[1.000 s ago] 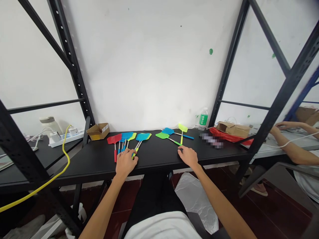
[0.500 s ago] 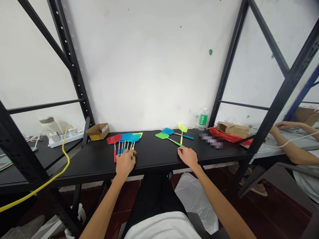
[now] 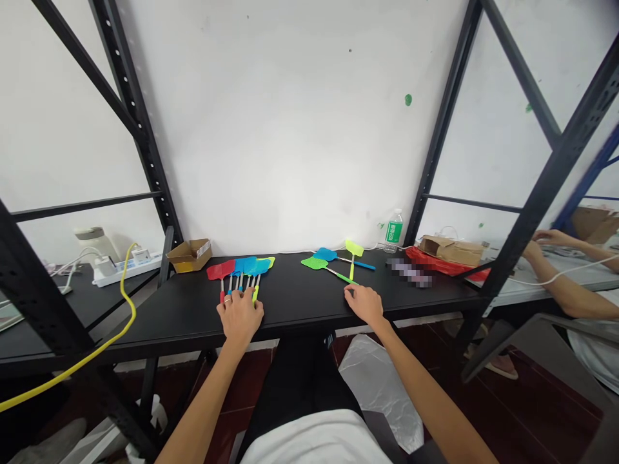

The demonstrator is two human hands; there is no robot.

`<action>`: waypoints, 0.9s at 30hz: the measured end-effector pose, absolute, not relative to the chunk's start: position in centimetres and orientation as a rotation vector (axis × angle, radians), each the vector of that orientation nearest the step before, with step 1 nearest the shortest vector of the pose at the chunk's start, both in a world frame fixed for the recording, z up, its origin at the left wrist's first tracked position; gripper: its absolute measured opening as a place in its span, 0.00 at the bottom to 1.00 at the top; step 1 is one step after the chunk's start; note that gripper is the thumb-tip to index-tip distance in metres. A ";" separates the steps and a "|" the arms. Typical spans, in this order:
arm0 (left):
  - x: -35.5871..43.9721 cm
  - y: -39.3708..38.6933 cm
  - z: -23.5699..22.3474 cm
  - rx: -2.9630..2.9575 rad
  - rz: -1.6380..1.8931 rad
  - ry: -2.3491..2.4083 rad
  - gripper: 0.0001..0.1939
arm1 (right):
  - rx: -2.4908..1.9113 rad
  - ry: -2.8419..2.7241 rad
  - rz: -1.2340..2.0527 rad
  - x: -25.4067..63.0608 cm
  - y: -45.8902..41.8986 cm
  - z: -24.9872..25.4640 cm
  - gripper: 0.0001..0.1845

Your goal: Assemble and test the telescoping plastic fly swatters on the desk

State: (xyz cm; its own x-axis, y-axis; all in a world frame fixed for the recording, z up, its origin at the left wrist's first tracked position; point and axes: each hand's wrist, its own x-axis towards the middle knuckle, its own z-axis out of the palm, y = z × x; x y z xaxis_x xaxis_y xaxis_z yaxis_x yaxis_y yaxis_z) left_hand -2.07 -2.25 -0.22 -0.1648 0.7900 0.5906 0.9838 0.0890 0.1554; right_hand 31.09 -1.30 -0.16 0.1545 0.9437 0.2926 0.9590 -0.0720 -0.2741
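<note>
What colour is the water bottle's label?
The label is green with white lettering, best seen in the head view.

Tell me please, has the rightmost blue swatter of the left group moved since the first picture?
Yes, this blue swatter has moved left, closer to the carton.

At one o'clock we see pale characters on the green label (image 3: 394,232) of the clear bottle (image 3: 391,247), and at eleven o'clock a whitish label (image 3: 204,247) on the small open carton (image 3: 186,259), but we can read neither for certain.
</note>
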 end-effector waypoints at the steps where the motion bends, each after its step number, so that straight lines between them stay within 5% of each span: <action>1: -2.0 -2.3 -0.1 -1.740 -0.745 -2.029 0.20 | -2.046 -1.814 -0.049 31.1 -1.3 -0.1 0.19; 27: -2.3 -1.7 0.1 -1.855 -0.688 -1.959 0.23 | -2.024 -1.813 -0.039 31.1 -1.3 -0.4 0.19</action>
